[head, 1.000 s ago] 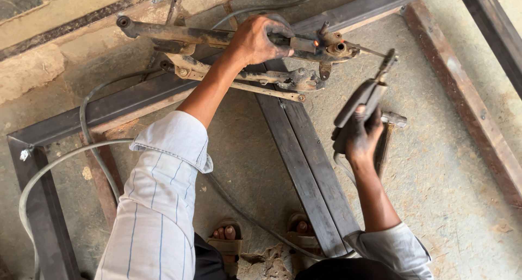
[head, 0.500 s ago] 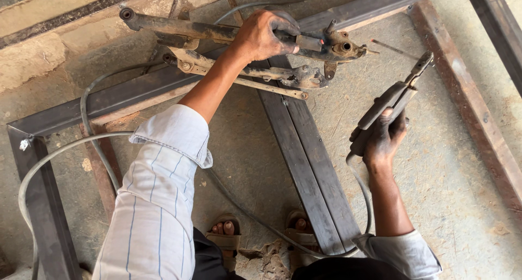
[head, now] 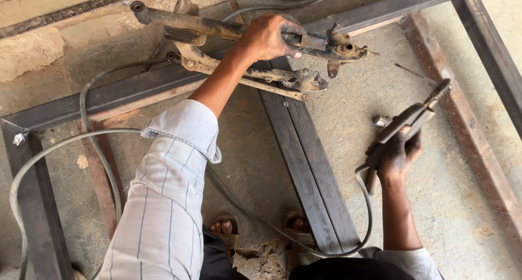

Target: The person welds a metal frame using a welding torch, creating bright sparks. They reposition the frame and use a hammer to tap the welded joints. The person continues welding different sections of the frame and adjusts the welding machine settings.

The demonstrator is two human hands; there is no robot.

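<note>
Your left hand (head: 269, 38) is closed around the rusty clamp tool (head: 244, 32) at the upper middle of the frame, steadying it across the dark steel frame (head: 136, 89). Your right hand (head: 399, 155), right of centre, grips the welding electrode holder (head: 408, 122), its tip raised clear of the concrete floor (head: 446, 204).

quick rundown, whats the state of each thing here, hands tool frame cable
left hand: closed around the rusty clamp assembly, which lies across the frame
right hand: gripping the welding holder, raised off the floor, tip pointing up and away
steel frame: flat on the concrete floor
grey cable: slack, looping over the frame
</note>
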